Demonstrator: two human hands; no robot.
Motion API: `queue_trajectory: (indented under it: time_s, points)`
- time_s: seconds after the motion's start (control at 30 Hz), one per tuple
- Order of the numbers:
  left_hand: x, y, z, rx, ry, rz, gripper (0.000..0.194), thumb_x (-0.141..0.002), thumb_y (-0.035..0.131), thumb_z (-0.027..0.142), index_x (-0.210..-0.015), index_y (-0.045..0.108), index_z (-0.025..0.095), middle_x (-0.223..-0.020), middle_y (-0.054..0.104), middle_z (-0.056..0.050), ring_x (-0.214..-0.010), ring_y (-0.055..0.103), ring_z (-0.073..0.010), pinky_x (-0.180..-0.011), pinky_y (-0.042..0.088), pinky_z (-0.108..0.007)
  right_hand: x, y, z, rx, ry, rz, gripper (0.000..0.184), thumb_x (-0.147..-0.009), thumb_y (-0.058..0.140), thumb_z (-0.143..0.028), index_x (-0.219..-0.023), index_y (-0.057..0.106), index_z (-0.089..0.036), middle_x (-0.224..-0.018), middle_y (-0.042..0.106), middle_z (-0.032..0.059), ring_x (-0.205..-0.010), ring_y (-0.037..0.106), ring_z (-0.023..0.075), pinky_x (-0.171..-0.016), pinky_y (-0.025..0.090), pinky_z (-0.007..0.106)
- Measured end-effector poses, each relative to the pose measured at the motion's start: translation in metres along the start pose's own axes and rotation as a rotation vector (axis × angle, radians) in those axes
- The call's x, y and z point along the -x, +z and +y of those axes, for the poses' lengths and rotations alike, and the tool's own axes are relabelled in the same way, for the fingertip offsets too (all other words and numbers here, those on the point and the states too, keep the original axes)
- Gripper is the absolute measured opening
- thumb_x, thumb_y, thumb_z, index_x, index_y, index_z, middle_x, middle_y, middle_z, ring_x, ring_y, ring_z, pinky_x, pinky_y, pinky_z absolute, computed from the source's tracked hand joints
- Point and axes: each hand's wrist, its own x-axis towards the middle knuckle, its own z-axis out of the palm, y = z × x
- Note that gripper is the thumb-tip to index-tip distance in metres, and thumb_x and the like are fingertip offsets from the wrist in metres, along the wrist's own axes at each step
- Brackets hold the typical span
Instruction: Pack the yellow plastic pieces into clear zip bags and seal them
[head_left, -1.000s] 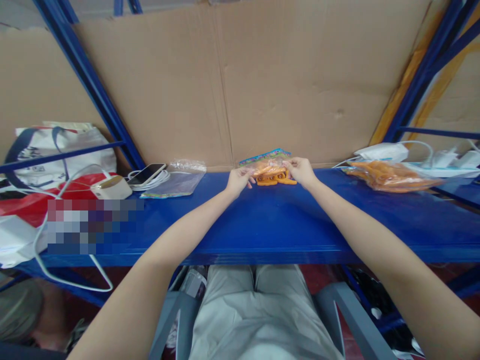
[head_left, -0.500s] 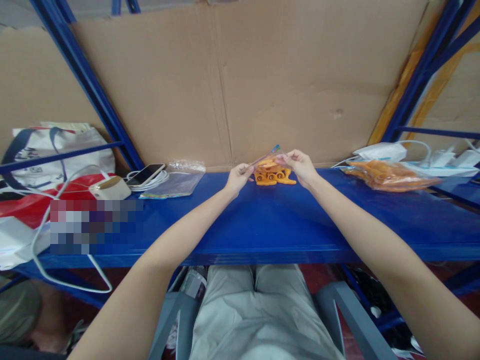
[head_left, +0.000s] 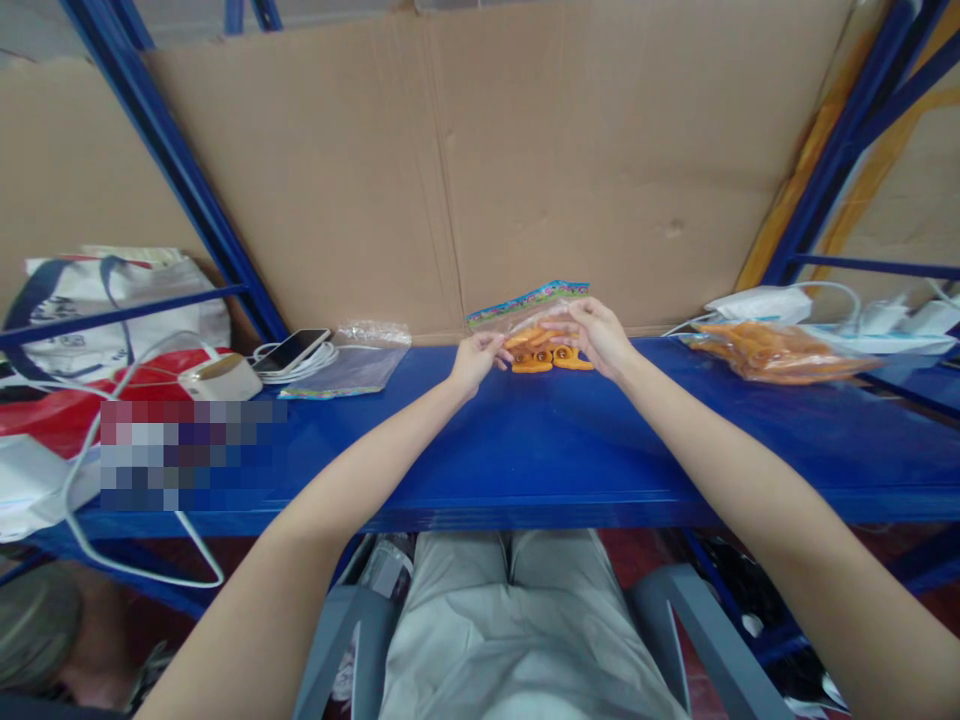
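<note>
At the back of the blue table (head_left: pixel 525 440), my two hands hold a clear plastic bag (head_left: pixel 504 318) with a blue patterned top strip. My left hand (head_left: pixel 477 362) pinches its left side, and the fingers of my right hand (head_left: pixel 604 340) are closed on its right side. Several small orange pieces (head_left: pixel 573 360) with dark round spots show below and partly behind the bag. Whether some of the orange lies inside the bag I cannot tell.
To the right lies a clear bag of orange pieces (head_left: pixel 772 352), near white chargers and cables (head_left: pixel 892 316). On the left are another flat clear bag (head_left: pixel 352 368), a phone (head_left: pixel 292 350), a power adapter (head_left: pixel 219 377) and a tote bag (head_left: pixel 165 300). Cardboard (head_left: pixel 562 150) stands behind.
The bag has turned in my hands, so its blue patterned strip now spreads wide above them. Both hands stay at nearly the same place.
</note>
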Motion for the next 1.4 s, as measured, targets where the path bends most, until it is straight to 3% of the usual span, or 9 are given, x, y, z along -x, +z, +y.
queue_trajectory:
  time_s: [0.23, 0.43, 0.57, 0.7, 0.9, 1.07, 1.2, 1.3, 1.4]
  points:
    - [0.000, -0.001, 0.003, 0.046, -0.020, 0.031, 0.023, -0.092, 0.061, 0.028, -0.073, 0.058, 0.015, -0.056, 0.064, 0.001, -0.049, 0.058, -0.0070, -0.057, 0.049, -0.019, -0.001, 0.004, 0.005, -0.008, 0.117, -0.004, 0.017, -0.087, 0.064, -0.017, -0.076, 0.052, -0.019, -0.096, 0.074, 0.0064, -0.096, 0.072, 0.0180, -0.086, 0.057, 0.034]
    - [0.008, -0.003, 0.005, -0.003, -0.090, -0.042, 0.028, -0.087, 0.068, 0.040, -0.101, 0.060, 0.017, -0.077, 0.075, -0.002, -0.041, 0.058, -0.0067, -0.045, 0.045, -0.018, -0.001, 0.005, 0.006, -0.043, 0.182, 0.038, 0.024, -0.092, 0.047, -0.007, -0.072, 0.047, -0.020, -0.099, 0.076, 0.0067, -0.097, 0.072, 0.0174, -0.094, 0.054, 0.041]
    - [0.010, -0.003, 0.004, -0.043, -0.188, -0.069, 0.027, -0.088, 0.068, 0.034, -0.107, 0.063, 0.015, -0.079, 0.077, -0.005, -0.038, 0.058, -0.0085, -0.043, 0.047, -0.020, 0.000, 0.007, 0.006, -0.042, 0.194, 0.017, 0.023, -0.091, 0.043, -0.004, -0.078, 0.053, -0.021, -0.093, 0.077, 0.0048, -0.096, 0.073, 0.0173, -0.096, 0.053, 0.044]
    - [0.008, -0.001, 0.003, 0.003, -0.169, -0.028, 0.015, -0.091, 0.063, 0.027, -0.093, 0.065, 0.013, -0.081, 0.077, -0.008, -0.045, 0.062, -0.0089, -0.046, 0.048, -0.019, -0.001, 0.007, 0.012, 0.044, 0.125, -0.021, 0.017, -0.093, 0.051, -0.015, -0.077, 0.054, -0.021, -0.083, 0.074, 0.0040, -0.077, 0.074, 0.0181, -0.085, 0.059, 0.041]
    - [0.005, 0.000, 0.007, 0.074, -0.163, -0.064, 0.014, -0.092, 0.060, 0.016, -0.079, 0.058, 0.012, -0.067, 0.074, -0.005, -0.042, 0.059, -0.0062, -0.044, 0.043, -0.015, -0.008, -0.002, 0.021, 0.374, -0.029, 0.071, 0.015, -0.093, 0.055, -0.036, -0.091, 0.051, -0.021, -0.073, 0.069, 0.0044, -0.052, 0.068, 0.0202, -0.058, 0.059, 0.038]
    - [0.007, -0.004, 0.013, 0.148, -0.037, -0.116, 0.013, -0.089, 0.067, 0.024, -0.094, 0.062, 0.013, -0.091, 0.077, -0.008, -0.053, 0.067, -0.0080, -0.049, 0.047, -0.016, -0.005, -0.008, 0.016, 0.483, -0.228, 0.175, 0.031, -0.091, 0.054, -0.052, -0.100, 0.051, -0.022, -0.084, 0.072, 0.0092, -0.068, 0.072, 0.0252, -0.064, 0.059, 0.038]
    - [0.007, -0.005, 0.016, 0.113, -0.045, -0.154, 0.015, -0.091, 0.064, 0.022, -0.104, 0.065, 0.015, -0.106, 0.076, -0.010, -0.060, 0.070, -0.0099, -0.054, 0.049, -0.017, -0.013, -0.011, 0.021, 0.437, -0.358, 0.256, 0.034, -0.087, 0.058, -0.057, -0.096, 0.051, -0.024, -0.091, 0.071, 0.0100, -0.085, 0.073, 0.0273, -0.079, 0.058, 0.043]
    - [0.007, -0.005, 0.016, 0.083, -0.078, -0.167, 0.022, -0.091, 0.064, 0.023, -0.111, 0.066, 0.017, -0.113, 0.074, -0.011, -0.064, 0.072, -0.0111, -0.055, 0.050, -0.018, -0.022, -0.013, 0.027, 0.344, -0.334, 0.256, 0.034, -0.083, 0.065, -0.054, -0.087, 0.049, -0.024, -0.087, 0.071, 0.0088, -0.088, 0.072, 0.0273, -0.086, 0.056, 0.047]
    - [0.005, -0.002, 0.018, 0.042, -0.087, -0.143, 0.019, -0.092, 0.063, 0.025, -0.108, 0.067, 0.016, -0.108, 0.075, -0.011, -0.063, 0.071, -0.0108, -0.053, 0.048, -0.017, -0.027, -0.013, 0.027, 0.204, -0.224, 0.233, 0.033, -0.082, 0.069, -0.047, -0.079, 0.046, -0.025, -0.075, 0.068, 0.0040, -0.079, 0.071, 0.0244, -0.081, 0.058, 0.047]
